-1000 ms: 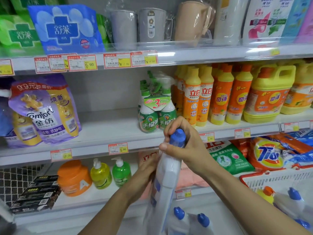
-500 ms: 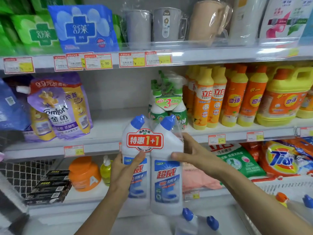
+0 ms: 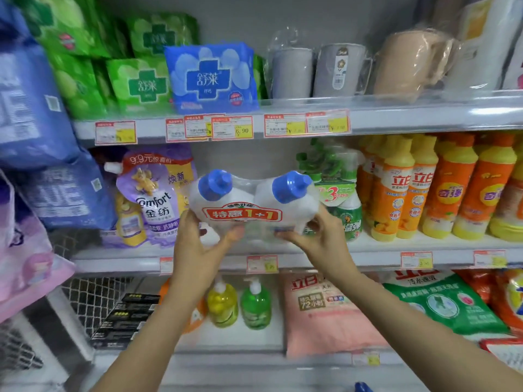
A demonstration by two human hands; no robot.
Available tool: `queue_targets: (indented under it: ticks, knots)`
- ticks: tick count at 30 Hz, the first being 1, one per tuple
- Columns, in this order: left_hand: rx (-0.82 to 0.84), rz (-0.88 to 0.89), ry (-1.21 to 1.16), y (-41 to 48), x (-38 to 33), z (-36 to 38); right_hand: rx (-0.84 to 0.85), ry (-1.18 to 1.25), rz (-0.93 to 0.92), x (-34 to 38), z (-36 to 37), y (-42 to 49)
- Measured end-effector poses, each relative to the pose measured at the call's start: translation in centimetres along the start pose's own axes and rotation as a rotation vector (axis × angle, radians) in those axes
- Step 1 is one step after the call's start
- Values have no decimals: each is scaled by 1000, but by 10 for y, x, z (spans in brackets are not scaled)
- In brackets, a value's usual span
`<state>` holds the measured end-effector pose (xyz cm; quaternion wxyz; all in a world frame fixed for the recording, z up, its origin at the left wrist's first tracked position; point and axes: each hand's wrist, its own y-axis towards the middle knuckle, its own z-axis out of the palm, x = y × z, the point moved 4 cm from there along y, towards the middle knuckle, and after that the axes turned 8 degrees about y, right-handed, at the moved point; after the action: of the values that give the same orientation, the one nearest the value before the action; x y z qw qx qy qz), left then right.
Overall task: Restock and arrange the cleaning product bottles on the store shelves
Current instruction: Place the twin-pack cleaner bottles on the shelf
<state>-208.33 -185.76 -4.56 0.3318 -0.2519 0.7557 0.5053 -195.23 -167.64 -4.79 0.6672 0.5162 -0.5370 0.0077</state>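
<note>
Both hands grip a shrink-wrapped twin pack of blue-capped cleaner bottles (image 3: pixel 252 206) from below, the left hand (image 3: pixel 198 244) under its left bottle and the right hand (image 3: pixel 319 239) under its right. The pack leans caps-forward over the middle shelf (image 3: pixel 424 247), in the gap between the Comfort softener pouch (image 3: pixel 158 199) and the green spray bottles (image 3: pixel 342 205). Its long axis runs up and back into that gap, so it probably needs tipping upright, with both hands equally near.

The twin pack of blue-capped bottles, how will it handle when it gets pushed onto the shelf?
The twin pack probably moves as one stiff block, since wrap and a band join it. Likely heavyish: both hands, left hand and right hand, support it. The glossy wrap may slip.
</note>
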Motion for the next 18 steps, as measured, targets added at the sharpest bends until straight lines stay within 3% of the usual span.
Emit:
queue_targets:
  ticks: [5,14,18]
  knots:
    - [94,-69,-70,24,36,9,26,-76,-34,-23,19,34]
    - [172,-121,-170,71,96,38,5,-20,171,-93,42,71]
    - [293,-102,-48,95,125,53,-18,57,301,-110,51,106]
